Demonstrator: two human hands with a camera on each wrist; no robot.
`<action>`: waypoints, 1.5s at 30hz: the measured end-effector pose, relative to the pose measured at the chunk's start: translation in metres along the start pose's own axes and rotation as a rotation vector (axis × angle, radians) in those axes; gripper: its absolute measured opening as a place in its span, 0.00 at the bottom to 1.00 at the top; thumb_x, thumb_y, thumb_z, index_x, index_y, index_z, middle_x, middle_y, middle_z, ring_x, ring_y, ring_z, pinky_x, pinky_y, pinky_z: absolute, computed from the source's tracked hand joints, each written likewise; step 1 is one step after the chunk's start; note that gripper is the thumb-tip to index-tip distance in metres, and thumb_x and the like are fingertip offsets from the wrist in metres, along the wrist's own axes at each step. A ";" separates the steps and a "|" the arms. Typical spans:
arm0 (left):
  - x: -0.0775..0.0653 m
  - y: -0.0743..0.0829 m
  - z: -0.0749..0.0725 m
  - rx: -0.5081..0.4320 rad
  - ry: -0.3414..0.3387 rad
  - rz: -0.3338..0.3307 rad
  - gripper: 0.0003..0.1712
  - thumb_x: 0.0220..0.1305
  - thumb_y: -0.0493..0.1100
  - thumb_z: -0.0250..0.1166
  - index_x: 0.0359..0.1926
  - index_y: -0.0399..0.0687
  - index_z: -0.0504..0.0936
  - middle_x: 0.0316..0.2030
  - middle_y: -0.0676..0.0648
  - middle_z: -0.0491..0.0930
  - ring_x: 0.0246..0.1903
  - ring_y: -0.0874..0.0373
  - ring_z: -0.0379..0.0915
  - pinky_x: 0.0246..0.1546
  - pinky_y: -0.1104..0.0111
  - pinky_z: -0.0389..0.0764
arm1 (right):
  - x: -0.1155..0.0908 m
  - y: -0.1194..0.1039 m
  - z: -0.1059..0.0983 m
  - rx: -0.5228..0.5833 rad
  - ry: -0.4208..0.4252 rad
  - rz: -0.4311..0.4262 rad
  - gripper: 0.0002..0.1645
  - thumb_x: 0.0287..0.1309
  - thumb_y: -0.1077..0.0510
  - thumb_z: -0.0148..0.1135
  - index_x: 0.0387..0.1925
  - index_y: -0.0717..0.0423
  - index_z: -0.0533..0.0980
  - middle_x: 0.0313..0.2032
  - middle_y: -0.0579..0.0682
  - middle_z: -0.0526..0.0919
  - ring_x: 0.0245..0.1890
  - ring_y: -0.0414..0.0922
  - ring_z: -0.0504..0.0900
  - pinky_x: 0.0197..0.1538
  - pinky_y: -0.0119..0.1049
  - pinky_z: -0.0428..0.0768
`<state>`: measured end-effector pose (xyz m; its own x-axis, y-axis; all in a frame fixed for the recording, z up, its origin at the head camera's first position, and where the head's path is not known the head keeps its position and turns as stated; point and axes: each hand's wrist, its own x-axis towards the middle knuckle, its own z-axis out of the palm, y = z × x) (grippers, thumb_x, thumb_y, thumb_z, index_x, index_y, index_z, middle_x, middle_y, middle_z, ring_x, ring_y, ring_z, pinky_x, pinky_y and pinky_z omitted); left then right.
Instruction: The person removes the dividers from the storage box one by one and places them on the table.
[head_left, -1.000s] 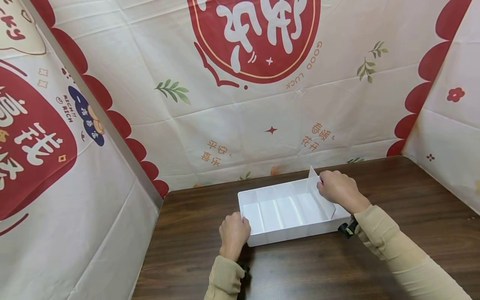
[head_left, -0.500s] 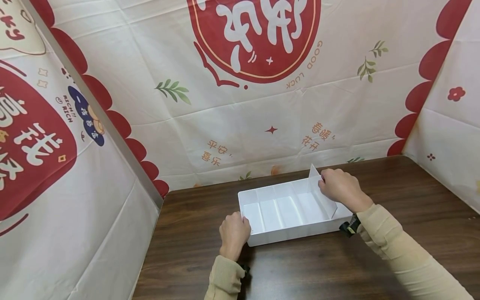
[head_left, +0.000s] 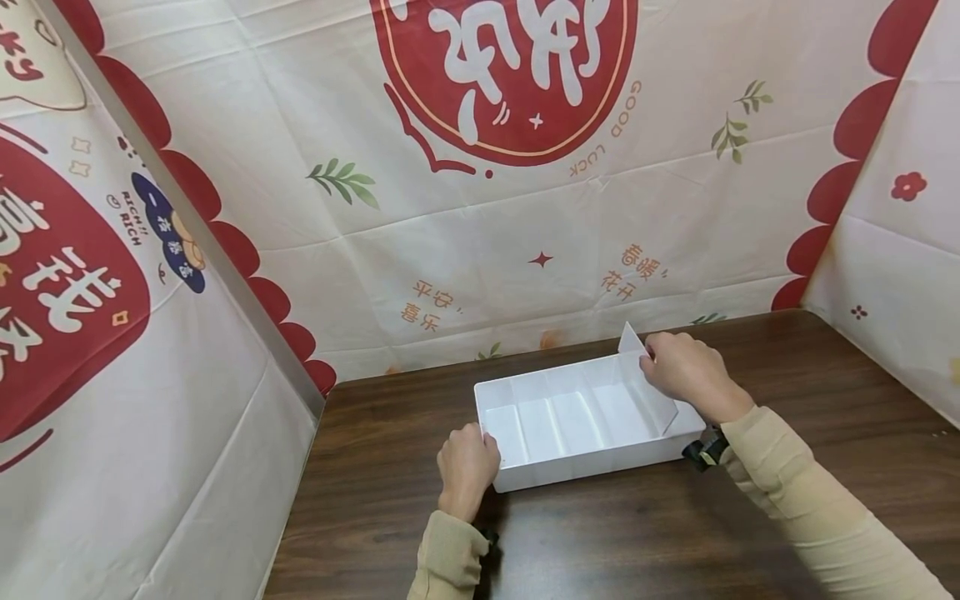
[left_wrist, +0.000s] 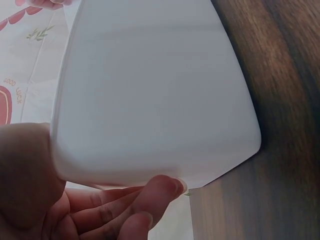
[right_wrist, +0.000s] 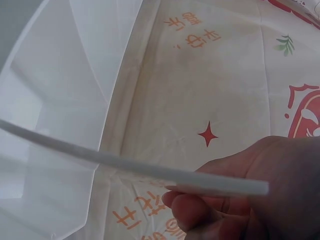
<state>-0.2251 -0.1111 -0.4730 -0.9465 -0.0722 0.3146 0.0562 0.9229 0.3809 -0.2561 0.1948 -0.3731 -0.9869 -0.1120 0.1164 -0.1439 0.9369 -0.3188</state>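
A white plastic tray [head_left: 585, 469] with raised ribs across its floor lies on the table. My left hand [head_left: 467, 468] grips its left end. In the left wrist view, the thumb is on one side of the tray wall [left_wrist: 155, 95] and curled fingers [left_wrist: 157, 197] lie under its edge. My right hand [head_left: 693, 377] pinches a thin white divider [head_left: 651, 404] near its top edge. The divider stands tilted at the tray's right end, its top corner above the rim. The right wrist view shows the divider [right_wrist: 125, 162] edge-on between thumb and fingers.
The brown wood-grain table [head_left: 600, 542] extends around the tray. A printed cloth [head_left: 480, 250] hangs behind it, with another cloth panel [head_left: 225, 433] at the left and one [head_left: 900, 275] at the right.
My right hand has moved slightly up and to the right, and the divider has risen a little with it. My left hand and the tray stay almost still.
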 end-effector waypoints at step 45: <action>-0.001 0.001 0.000 0.009 -0.050 -0.023 0.15 0.55 0.42 0.58 0.15 0.42 0.75 0.15 0.41 0.78 0.12 0.51 0.69 0.13 0.56 0.71 | -0.022 0.063 -0.037 0.018 -0.031 0.099 0.19 0.57 0.56 0.58 0.41 0.72 0.74 0.32 0.69 0.80 0.24 0.52 0.75 0.20 0.44 0.75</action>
<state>-0.2245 -0.1099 -0.4726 -0.9621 -0.0748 0.2624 0.0316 0.9247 0.3794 -0.2410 0.2681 -0.3609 -0.9981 -0.0293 0.0539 -0.0462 0.9376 -0.3445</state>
